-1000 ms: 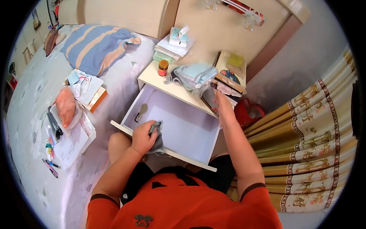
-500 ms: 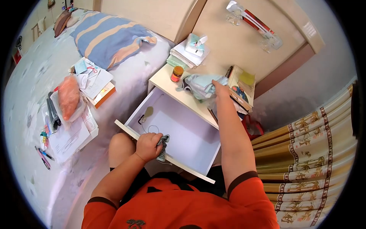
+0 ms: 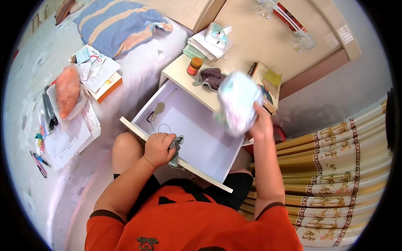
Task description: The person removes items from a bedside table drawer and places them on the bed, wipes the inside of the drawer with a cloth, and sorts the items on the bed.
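My left hand (image 3: 159, 149) is closed on a grey striped cloth (image 3: 176, 151) at the front edge of the open drawer (image 3: 190, 136). A green oval object (image 3: 158, 108) and a thin looped wire lie in the drawer's left part. My right hand (image 3: 263, 122) grips a pale plastic-wrapped bundle (image 3: 238, 102), blurred by motion, over the nightstand's right front. On the nightstand top (image 3: 180, 72) are a dark patterned cloth (image 3: 211, 78) and a jar with an orange lid (image 3: 194, 66).
Tissues (image 3: 217, 34) sit on stacked papers at the back. Books (image 3: 268, 79) are at the nightstand's right. The bed at left holds a striped pillow (image 3: 121, 25), papers (image 3: 67, 140), an orange bagged item (image 3: 68, 92) and pens (image 3: 38, 164). A curtain (image 3: 326, 180) hangs at right.
My right hand has lifted the pale bundle off the nightstand and moved it toward me, uncovering the dark patterned cloth. My left hand still holds the striped cloth at the drawer front.
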The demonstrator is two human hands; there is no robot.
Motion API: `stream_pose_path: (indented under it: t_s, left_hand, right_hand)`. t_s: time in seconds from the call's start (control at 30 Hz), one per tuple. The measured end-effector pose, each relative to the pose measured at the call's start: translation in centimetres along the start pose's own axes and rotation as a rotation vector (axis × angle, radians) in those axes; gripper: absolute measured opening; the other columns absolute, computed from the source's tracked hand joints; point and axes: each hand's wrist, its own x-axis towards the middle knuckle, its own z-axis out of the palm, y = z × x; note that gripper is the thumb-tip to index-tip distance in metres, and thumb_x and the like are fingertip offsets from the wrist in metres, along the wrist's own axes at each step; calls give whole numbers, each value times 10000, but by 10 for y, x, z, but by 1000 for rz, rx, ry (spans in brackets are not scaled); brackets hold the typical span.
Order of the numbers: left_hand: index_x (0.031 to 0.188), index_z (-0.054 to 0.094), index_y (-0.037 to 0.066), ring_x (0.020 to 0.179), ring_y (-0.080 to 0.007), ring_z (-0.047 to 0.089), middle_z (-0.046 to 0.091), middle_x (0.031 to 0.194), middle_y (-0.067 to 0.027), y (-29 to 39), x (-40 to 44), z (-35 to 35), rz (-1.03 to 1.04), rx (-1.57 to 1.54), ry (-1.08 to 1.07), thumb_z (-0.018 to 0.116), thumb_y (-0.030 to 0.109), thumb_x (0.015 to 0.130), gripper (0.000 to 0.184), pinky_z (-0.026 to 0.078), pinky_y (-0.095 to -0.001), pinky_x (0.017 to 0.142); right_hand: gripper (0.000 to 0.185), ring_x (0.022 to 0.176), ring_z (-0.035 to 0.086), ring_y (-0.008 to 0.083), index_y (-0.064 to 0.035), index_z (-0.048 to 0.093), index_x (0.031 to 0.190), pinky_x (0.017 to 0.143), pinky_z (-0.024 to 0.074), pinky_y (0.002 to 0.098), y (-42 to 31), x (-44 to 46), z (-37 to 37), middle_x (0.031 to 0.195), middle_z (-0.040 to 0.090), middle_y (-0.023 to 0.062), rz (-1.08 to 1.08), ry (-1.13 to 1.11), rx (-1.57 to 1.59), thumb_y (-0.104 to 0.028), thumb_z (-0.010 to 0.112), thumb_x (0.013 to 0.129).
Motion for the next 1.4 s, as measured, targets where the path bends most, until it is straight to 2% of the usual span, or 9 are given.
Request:
stream_pose_path:
  t_s: [0.27, 0.57, 0.7, 0.77, 0.87, 1.13, 1.23, 1.3, 1.4]
  left_hand:
    - [927, 539, 70, 681, -288, 522, 550, 753, -96, 0, 0, 1, 28, -11, 34, 603, 103, 609, 326, 392, -389, 602]
    - [921, 539, 66, 668, -291, 515, 546, 737, -98, 0, 1, 0, 16, -13, 1, 603, 96, 605, 323, 388, -390, 597]
    - [916, 538, 66, 661, -292, 511, 541, 727, -99, 1, 2, -1, 20, -7, -19, 601, 95, 611, 313, 384, -393, 590]
    - [915, 539, 64, 662, -292, 511, 540, 727, -100, 2, 2, 1, 19, -1, 7, 599, 97, 615, 308, 380, -396, 587]
    - [900, 548, 72, 662, -261, 516, 530, 716, -78, 0, 2, 3, 34, 51, 18, 616, 117, 583, 327, 387, -372, 593]
    - [931, 537, 62, 669, -274, 516, 541, 733, -93, -1, 0, 4, 68, 43, 59, 601, 124, 607, 336, 390, -381, 601]
    - [933, 535, 61, 667, -282, 515, 540, 734, -97, 0, 1, 4, 66, 48, 50, 597, 123, 614, 330, 391, -387, 603]
    - [934, 535, 61, 666, -287, 514, 540, 734, -100, 0, 2, 4, 56, 52, 33, 595, 121, 617, 328, 392, -391, 604]
    - [932, 536, 60, 664, -298, 513, 540, 731, -104, 1, 0, 5, 60, 63, 44, 589, 120, 622, 320, 394, -398, 608]
  right_hand:
    - [340, 1041, 517, 250, 33, 436, 1180, 895, 431, 367, 139, -29, -83, 1117, 526, 147, 483, 142, -64, -31, 480, 850]
    - [254, 1035, 486, 238, -86, 467, 1149, 881, 417, 411, 188, 98, -99, 1145, 501, 85, 29, 589, 557, -101, 402, 904]
    - [276, 1036, 466, 214, -167, 472, 1176, 854, 393, 356, 180, 102, -67, 1245, 461, 10, 44, 618, 504, -171, 423, 904]
    - [232, 898, 500, 191, -148, 510, 1090, 791, 413, 357, 189, 102, -76, 1085, 531, 31, 82, 656, 461, -265, 482, 892]
    - [440, 638, 451, 144, -107, 492, 826, 592, 411, 328, 194, 85, -76, 701, 460, 36, 413, 654, -313, -535, 585, 776]
    - [490, 742, 531, 190, -65, 515, 1021, 630, 430, 336, 169, 24, -73, 780, 501, 42, 493, 437, -244, -475, 619, 774]
    - [428, 892, 551, 226, -55, 536, 1044, 680, 446, 351, 130, -34, -51, 917, 565, 80, 335, -83, -671, -375, 636, 778]
    - [563, 999, 534, 310, -21, 434, 1223, 835, 425, 376, 105, -55, -49, 1094, 556, 183, -809, -191, -1645, -277, 649, 770]
    - [652, 1151, 410, 334, -33, 403, 1251, 960, 327, 404, 53, -22, -54, 1210, 458, 210, -856, 50, -1660, -324, 668, 731]
